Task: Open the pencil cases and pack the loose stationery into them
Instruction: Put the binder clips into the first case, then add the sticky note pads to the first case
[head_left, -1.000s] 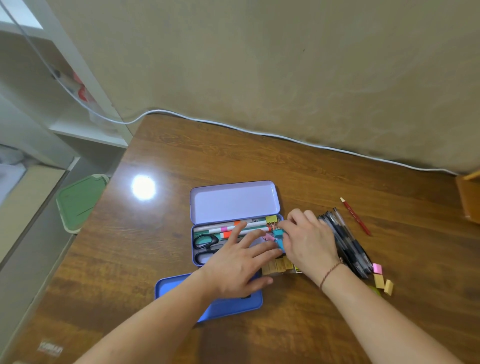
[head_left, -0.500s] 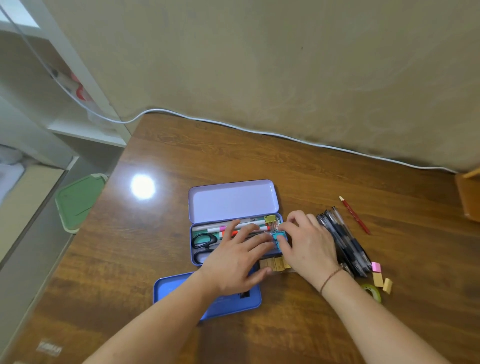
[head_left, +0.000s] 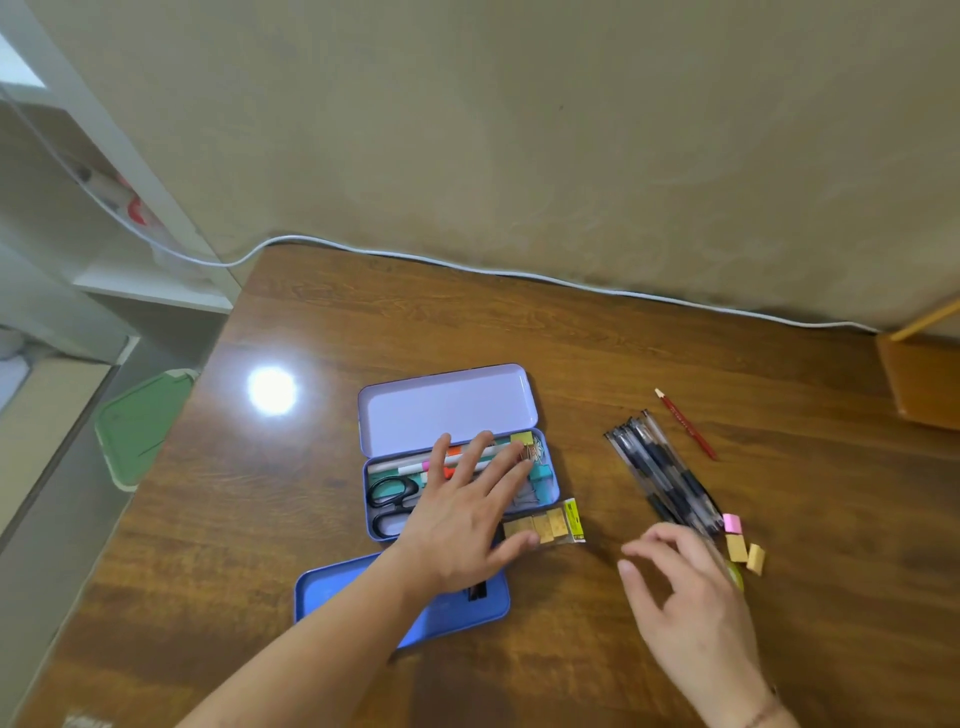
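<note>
**Head view: lilac tin open and part-filled, pens and clips loose on the desk**

Head camera looks down on a brown wooden table. The lilac pencil case lies open at centre, its lid folded back on the far side. Inside the tray are black-handled scissors at the left end, several white markers with pink, orange and green bands along the far wall, and at the right end a yellow binder clip, a teal binder clip and some paper clips that are hard to make out. The left hand rests flat over the tray with fingers spread and straight, hiding the middle of it.

A blue pencil case lies closed nearer the person, partly covered by the left forearm. Just near of the lilac tray's right end sits a clear packet of tan binder clips.

To the right lie a bundle of black pens, a red pencil just beyond them, and a small group of loose pink and tan clips. The right hand hovers near these, motion-blurred, fingers loosely curled and holding nothing; a green object behind it is mostly hidden. A white cable runs along the table's far edge.
</note>
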